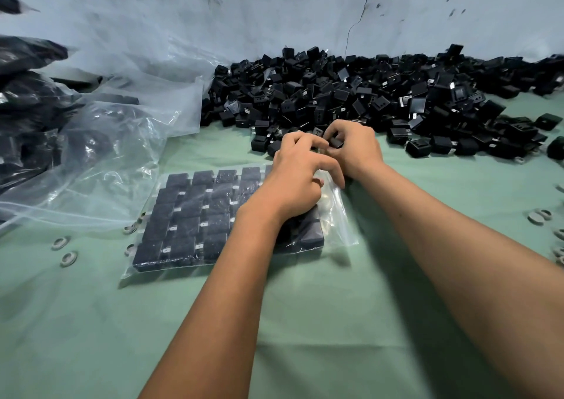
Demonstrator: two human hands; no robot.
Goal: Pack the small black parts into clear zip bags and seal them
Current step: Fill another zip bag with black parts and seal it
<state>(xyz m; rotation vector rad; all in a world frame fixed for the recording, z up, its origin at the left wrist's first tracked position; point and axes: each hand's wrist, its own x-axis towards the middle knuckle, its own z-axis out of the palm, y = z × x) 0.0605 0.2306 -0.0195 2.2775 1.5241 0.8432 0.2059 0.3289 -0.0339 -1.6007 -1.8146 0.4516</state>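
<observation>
A clear zip bag (338,215) lies flat on the green table, filled with neat rows of small black parts (189,215). My left hand (296,178) rests on the bag's far right corner, fingers curled over its open edge. My right hand (354,148) is just beyond it, pinching one black part (335,142) between thumb and fingers at the near edge of the loose pile. A large heap of loose black parts (366,96) stretches along the wall behind both hands.
Crumpled clear plastic bags (116,142) and filled bags of black parts (27,114) lie at the left. Small grey rings (64,250) are scattered on the green cloth (305,322) left of the bag and at the right edge (538,215). A grey wall stands close behind.
</observation>
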